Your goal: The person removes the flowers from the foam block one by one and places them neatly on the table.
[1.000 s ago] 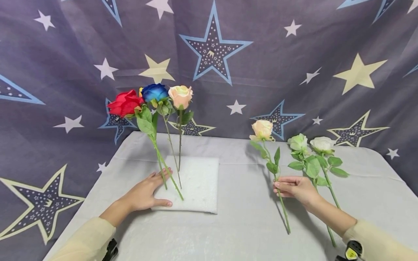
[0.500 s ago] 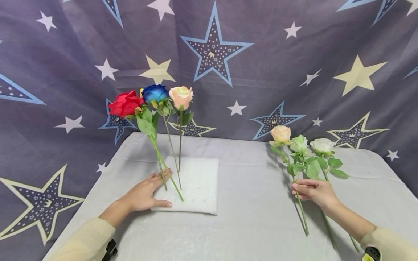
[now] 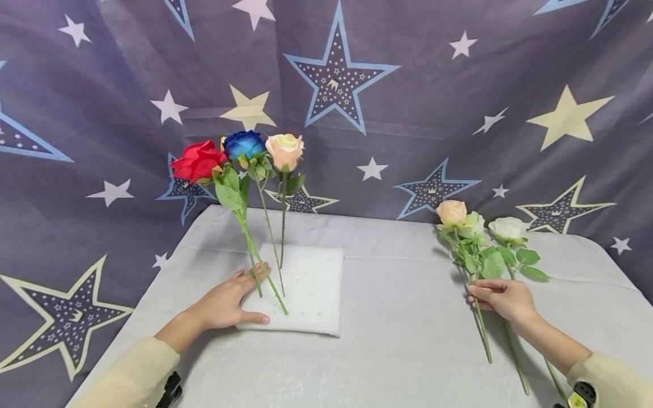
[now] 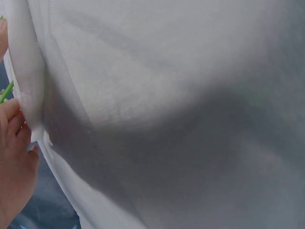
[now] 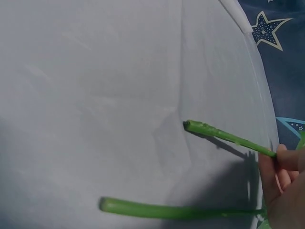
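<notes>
- Peach rose (image 3: 452, 213): right of frame, bloom partly in front of the green-white rose (image 3: 475, 226), white rose (image 3: 508, 229) just beyond. Could not tell whether the blooms touched.
- Right hand (image 3: 502, 299): thumb and fingertips pinched the peach rose's stem partway down; the lower end ran free toward the bottom of frame. Judged risk: one narrow pinch point, so the stem could roll or pivot and swing the bloom sideways.
- Leaves of the peach rose and green-white rose overlapped in view. Judged risk: snagging; a pull or release there could drag the neighbour across the table (image 3: 388, 317).
- Right wrist view: two stem ends pointed the same way, close above or on the cloth; contact of the held one unclear. Judged risk: if the tip caught in a fold, the stem might bend.
- Left hand (image 3: 224, 303): spread over the left part of the foam block (image 3: 316, 289), thumb held apart from the fingers, fingers close to the stems. Judged risk: a sudden lift or sideways push could shift the block or knock a stem.
- Upper left: red rose (image 3: 198, 161), blue rose (image 3: 245, 144) and standing peach rose (image 3: 284, 152) rose above the block, red one leaning left. Insertion depth hidden; if shallow, the top-heavy blooms could tip.
</notes>
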Demonstrator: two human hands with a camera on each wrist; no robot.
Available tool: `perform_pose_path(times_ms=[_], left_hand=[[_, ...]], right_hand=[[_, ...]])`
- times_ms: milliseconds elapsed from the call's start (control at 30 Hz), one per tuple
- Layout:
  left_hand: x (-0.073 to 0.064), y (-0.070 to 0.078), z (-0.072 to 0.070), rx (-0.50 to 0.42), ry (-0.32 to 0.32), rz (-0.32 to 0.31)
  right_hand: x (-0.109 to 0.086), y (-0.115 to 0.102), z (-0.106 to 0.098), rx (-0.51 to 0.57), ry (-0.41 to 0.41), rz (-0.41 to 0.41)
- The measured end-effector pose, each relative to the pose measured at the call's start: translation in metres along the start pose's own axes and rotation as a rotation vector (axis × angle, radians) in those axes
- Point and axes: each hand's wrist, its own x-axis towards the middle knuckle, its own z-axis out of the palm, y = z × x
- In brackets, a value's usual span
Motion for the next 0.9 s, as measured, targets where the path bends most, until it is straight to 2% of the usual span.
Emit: perform_pose_path(times_ms=[133,333,433,633,900], left_hand=[[0.0008,-0.0001,-0.0009,-0.004,0.008,0.007],[0.0007,0.0005,-0.0006,-0.006,0.014,0.001],[0.0,0.001,-0.0006,-0.008,0.008,-0.009],[0.0004,0.0013,-0.0012,-0.004,0.02,-0.011],[-0.0001,0.0015,-0.0002,-0.002,0.019,-0.011]], right_hand=[[0.0044,0.0022,-0.0028,-0.077,0.016,0.016],[0.0065,0.003,-0.0018,-0.335,0.049,-0.051],[0.0059,0.002,0.0004,-0.424,0.074,-0.084],[0.0048,-0.0019,0.0019,-0.443,0.095,-0.099],[0.002,-0.0067,0.0007,-0.436,0.043,-0.087]])
